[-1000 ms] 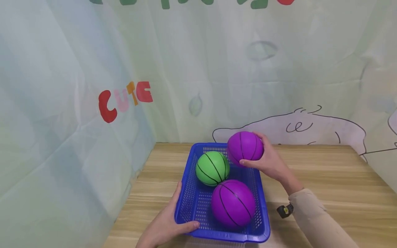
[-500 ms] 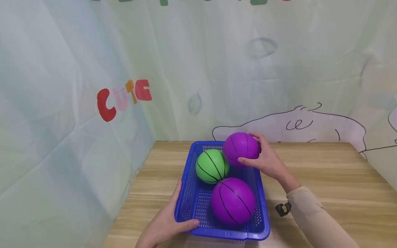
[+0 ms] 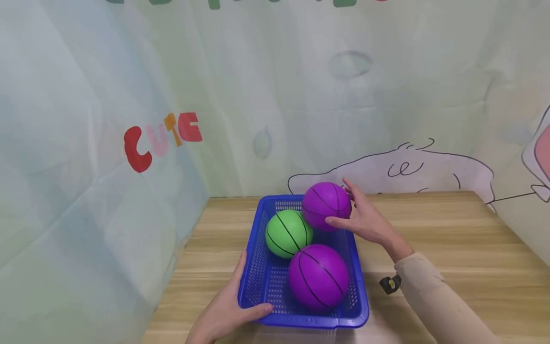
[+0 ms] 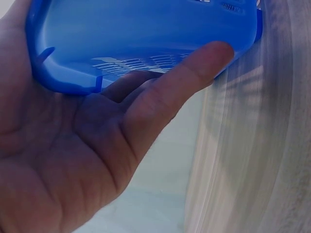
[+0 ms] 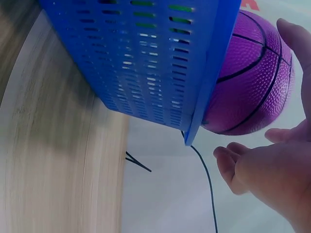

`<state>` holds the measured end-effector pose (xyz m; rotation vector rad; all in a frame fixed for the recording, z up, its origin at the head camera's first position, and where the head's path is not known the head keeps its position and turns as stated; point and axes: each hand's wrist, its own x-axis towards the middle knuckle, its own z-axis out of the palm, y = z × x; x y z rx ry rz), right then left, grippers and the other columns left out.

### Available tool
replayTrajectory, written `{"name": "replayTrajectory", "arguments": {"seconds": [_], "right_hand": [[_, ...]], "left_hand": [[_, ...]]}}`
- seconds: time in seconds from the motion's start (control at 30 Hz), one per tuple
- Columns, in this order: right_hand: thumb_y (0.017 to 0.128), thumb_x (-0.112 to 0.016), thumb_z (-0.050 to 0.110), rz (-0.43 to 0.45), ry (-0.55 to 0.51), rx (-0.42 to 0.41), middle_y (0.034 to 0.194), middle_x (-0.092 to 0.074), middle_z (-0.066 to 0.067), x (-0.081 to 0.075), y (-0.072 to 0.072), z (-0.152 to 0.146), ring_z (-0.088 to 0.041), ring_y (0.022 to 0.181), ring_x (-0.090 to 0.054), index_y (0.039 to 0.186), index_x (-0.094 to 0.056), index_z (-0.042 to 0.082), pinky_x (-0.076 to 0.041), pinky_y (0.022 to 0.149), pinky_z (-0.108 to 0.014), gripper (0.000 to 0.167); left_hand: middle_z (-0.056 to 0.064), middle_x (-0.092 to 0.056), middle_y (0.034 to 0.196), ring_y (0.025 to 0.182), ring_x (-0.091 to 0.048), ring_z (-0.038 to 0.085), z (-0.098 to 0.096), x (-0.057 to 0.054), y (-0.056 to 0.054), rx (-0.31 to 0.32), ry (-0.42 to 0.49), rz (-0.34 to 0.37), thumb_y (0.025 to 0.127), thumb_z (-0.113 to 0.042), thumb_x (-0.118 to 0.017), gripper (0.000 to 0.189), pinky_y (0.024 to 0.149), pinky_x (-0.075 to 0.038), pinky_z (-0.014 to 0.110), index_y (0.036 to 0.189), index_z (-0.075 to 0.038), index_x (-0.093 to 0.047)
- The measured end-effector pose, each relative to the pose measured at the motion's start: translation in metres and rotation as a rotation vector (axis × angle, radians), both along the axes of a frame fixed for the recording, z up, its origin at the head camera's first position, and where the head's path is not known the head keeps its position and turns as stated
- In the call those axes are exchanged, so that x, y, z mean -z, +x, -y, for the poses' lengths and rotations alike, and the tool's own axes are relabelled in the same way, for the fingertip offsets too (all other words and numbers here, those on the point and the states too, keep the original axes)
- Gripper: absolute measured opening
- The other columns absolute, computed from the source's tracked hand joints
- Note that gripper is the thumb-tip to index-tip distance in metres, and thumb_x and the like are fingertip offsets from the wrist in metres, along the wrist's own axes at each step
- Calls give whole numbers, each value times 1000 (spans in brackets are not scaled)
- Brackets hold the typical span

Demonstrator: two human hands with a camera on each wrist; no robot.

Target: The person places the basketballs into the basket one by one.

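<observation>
A blue perforated plastic basket (image 3: pixel 363 291) stands on the table and holds a green ball (image 3: pixel 287 235) and a large purple ball (image 3: pixel 319 277), both with black basketball lines. At its far right corner sits another purple basketball (image 3: pixel 324 203), raised above the rim and beside the green one. My right hand (image 3: pixel 368 220) is around this ball's right side with fingers spread; in the right wrist view, the lower fingers stand apart from the purple ball (image 5: pixel 262 82). At the near left corner, my left hand (image 3: pixel 223 306) grips the basket, thumb by the front rim and fingers along the side.
The wooden table (image 3: pixel 434 239) runs back to a printed cloth backdrop (image 3: pixel 266 91), which also covers the left side. A small black device (image 3: pixel 390 284) is strapped at the right sleeve (image 3: pixel 434 291).
The far purple ball has moved left and settled against the green ball at the basket's far end. My right fingers have spread away from it. The left hand keeps its grip.
</observation>
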<state>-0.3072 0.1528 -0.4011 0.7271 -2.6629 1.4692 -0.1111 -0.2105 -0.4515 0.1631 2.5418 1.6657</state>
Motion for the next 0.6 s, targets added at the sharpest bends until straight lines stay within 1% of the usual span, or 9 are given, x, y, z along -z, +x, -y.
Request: {"name": "replayTrajectory", "arguments": {"seconds": [0.07, 0.13, 0.27, 0.4, 0.6], "right_hand": [[92, -92, 43, -9, -5, 15, 178, -30, -27, 0, 0, -3, -50, 161, -35, 180, -13, 13, -34, 125, -77, 122], [92, -92, 44, -11, -3, 33, 179, -28, -26, -1, 1, -6, -51, 163, -33, 180, -16, 15, -34, 124, -78, 120], [92, -92, 47, -6, 3, 41, 180, -27, -24, -2, 3, -11, -50, 164, -31, 180, -16, 18, -35, 125, -77, 120], [92, -92, 48, 0, 5, 54, 180, -27, -23, -3, 6, -16, -50, 164, -31, 180, -16, 19, -34, 125, -78, 120], [93, -90, 50, -10, 29, 83, 181, -28, -24, -3, 13, -25, -50, 164, -31, 181, -15, 21, -34, 123, -80, 119]], "left_hand": [[11, -16, 186, 149, -56, 33, -1, 0, 0, 3, 7, 2, 84, -30, -99, 141, 130, -31, 62, 181, -29, 4], [13, -17, 186, 147, -58, 33, -1, 1, 0, 4, 14, 5, 84, -29, -99, 141, 129, -32, 62, 181, -30, 4], [15, -18, 185, 146, -58, 35, -1, 1, 0, -7, 10, 7, 84, -29, -99, 141, 129, -34, 64, 181, -28, 3], [15, -16, 186, 150, -54, 37, -2, 0, 0, -20, -1, 16, 84, -30, -100, 141, 130, -31, 66, 181, -27, 3], [15, -15, 186, 152, -52, 38, -2, 0, 1, -23, -12, 24, 83, -32, -100, 142, 131, -29, 66, 181, -25, 3]]}}
